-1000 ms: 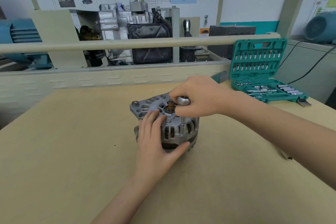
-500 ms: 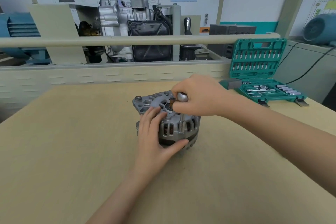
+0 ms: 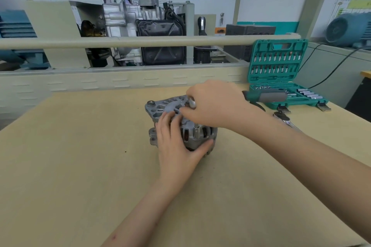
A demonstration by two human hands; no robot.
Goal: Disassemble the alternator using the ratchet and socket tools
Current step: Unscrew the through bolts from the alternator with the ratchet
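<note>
The grey aluminium alternator [image 3: 160,109] stands on the table, pulley end up. My left hand [image 3: 176,146] clasps its near side, fingers on top and thumb around the front. My right hand [image 3: 214,104] is closed over the head of a ratchet [image 3: 267,96] on top of the alternator. The ratchet's green and grey handle sticks out to the right from under my palm. A chrome socket extension [image 3: 196,131] runs down from the head along the housing's side.
An open green socket case [image 3: 279,66] stands at the table's right back corner, with bits in the lid and sockets in the tray. A second chrome ratchet [image 3: 286,119] lies in front of it. A beige rail and an engine display stand behind the table [image 3: 80,166].
The ratchet handle has swung out to the right from behind my right hand, so more of it shows. My left hand keeps its hold on the alternator.
</note>
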